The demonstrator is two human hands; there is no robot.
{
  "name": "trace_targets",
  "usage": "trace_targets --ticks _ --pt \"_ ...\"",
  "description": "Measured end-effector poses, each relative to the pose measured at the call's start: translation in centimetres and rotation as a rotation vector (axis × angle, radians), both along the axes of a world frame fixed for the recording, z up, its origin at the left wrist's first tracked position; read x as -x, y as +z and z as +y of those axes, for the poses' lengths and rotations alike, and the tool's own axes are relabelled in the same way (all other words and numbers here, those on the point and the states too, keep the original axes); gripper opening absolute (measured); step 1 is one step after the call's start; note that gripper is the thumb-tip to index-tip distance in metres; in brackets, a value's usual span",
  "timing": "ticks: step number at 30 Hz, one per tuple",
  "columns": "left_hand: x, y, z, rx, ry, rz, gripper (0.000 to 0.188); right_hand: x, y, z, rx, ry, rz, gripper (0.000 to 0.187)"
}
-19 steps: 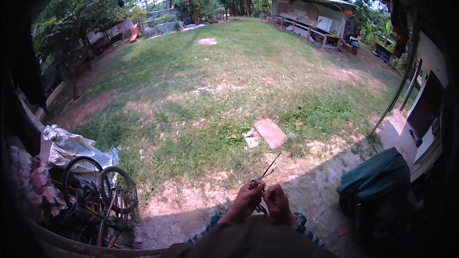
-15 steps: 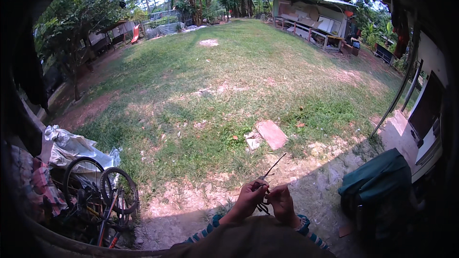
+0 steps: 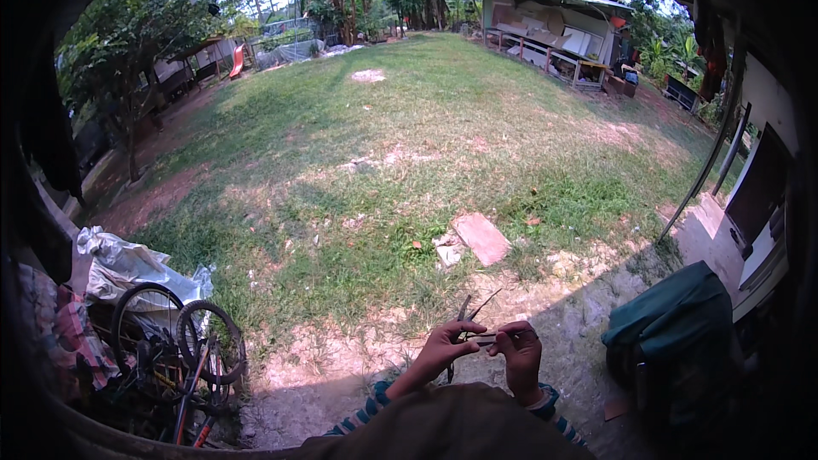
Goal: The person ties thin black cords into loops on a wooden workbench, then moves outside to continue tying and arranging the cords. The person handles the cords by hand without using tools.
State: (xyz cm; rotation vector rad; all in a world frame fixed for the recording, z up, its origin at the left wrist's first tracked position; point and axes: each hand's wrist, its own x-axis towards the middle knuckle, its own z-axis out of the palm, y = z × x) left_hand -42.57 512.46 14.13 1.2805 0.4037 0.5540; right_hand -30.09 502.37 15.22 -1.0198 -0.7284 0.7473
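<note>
My left hand [image 3: 443,351] is closed in a pinch on a thin dark strip [image 3: 464,307], whose ends poke up past the fingers. More of it hangs below that hand. My right hand [image 3: 520,356] sits just to the right, its thumb and fingertips pinching a short stretch of the same dark material between the two hands. Whether it is cord, strap or wire cannot be made out. Both hands are in front of my body, over the shaded ground near the lower edge.
Upturned bicycle wheels [image 3: 211,341] and a pale plastic sheet [image 3: 128,268] stand at left. On the right is a dark green cover [image 3: 669,311] over something bulky. A flat slab [image 3: 481,238] lies on the grass ahead; an open shed [image 3: 554,38] stands far off.
My hands have drawn slightly apart, the right one moving right and turning more upright. The strip's ends above the left hand have spread and shifted.
</note>
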Motion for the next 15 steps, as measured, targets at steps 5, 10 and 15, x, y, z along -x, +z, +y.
trace_targets --ticks 5,10,15 --pt "-0.5 -0.9 -0.2 -0.044 -0.109 0.044 0.013 -0.3 0.2 -0.2 -0.023 -0.039 0.113 0.007" --pt "-0.6 -1.1 -0.1 0.039 0.037 0.047 0.011 -1.1 0.6 -0.4 -0.038 -0.103 0.086 0.009" --pt "-0.5 -1.0 0.3 0.065 0.144 0.091 0.009 -2.0 0.4 -1.4 -0.100 0.037 -0.018 0.022"
